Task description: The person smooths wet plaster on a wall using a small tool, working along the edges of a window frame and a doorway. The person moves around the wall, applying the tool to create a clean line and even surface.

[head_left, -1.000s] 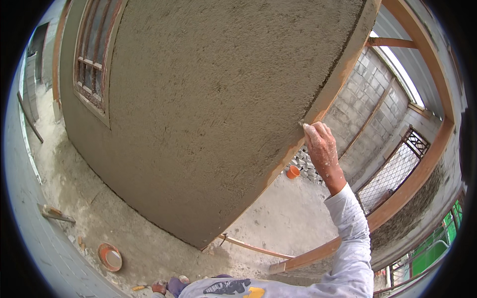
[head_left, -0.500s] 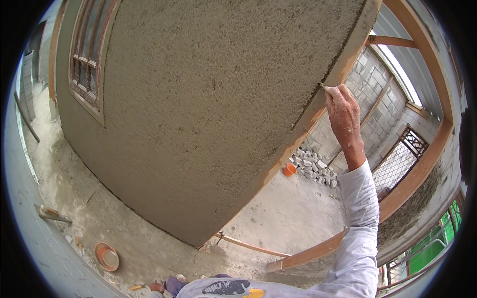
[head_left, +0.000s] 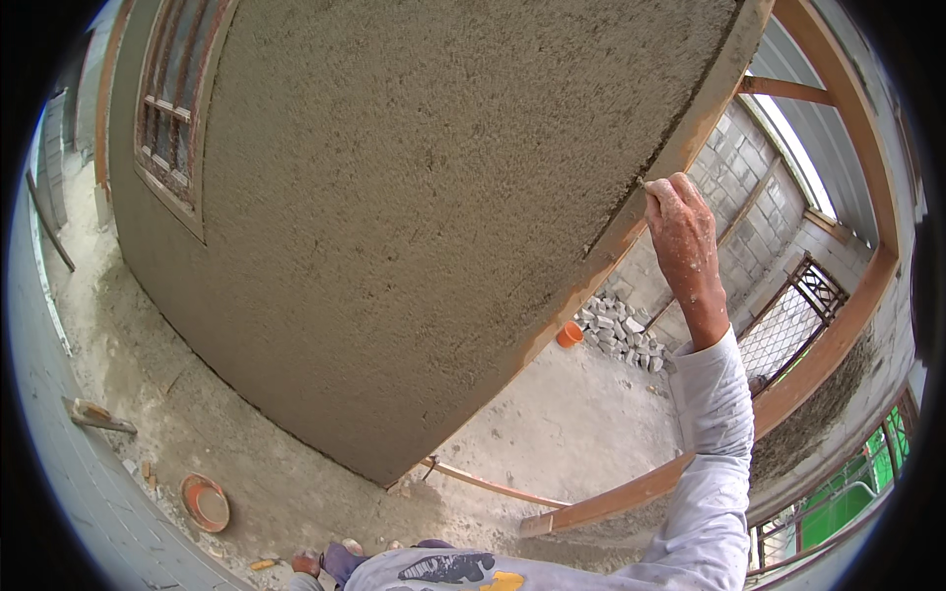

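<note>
Head view: right hand, fingers pinched narrow at the wooden jamb bordering the grey plastered wall, centre. Step, I judge: edge tidying; next calls for light fingertip control. Unclear: anything pinched. Left hand: low, partly hidden; grip I cannot tell.

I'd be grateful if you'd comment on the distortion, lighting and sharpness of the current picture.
Head view: the fisheye bends the wooden frame into a curve, with black corners; head view: soft light, no hard shadows on the wall; head view: the strip at upper right glares white; head view: the right hand shows no obvious blur.
</note>
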Tool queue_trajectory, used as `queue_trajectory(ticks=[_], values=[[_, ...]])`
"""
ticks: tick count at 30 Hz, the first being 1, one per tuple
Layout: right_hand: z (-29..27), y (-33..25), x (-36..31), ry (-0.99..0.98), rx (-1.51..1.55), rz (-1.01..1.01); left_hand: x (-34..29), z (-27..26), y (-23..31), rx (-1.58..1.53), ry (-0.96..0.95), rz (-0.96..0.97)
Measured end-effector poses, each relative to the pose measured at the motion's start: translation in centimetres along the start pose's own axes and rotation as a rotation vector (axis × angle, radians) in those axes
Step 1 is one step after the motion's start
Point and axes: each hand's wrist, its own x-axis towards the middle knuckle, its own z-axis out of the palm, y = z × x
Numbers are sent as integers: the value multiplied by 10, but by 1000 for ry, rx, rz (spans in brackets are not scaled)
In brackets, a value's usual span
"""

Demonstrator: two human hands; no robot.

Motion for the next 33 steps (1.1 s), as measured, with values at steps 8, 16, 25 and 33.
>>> queue_trajectory(ticks=[8,16,25,33], values=[[2,-13,-12,-67,49,25,-8,-5,12,-195,55,-66],[1,-10,-1,-54,-3,45,-10,-13,14,-181,-6,-113],[25,-44,-61,-146,126,2,-16,-14,14,-277,70,-132],[33,-46,-71,-49,192,6,-12,2,-2,-291,165,-140]])
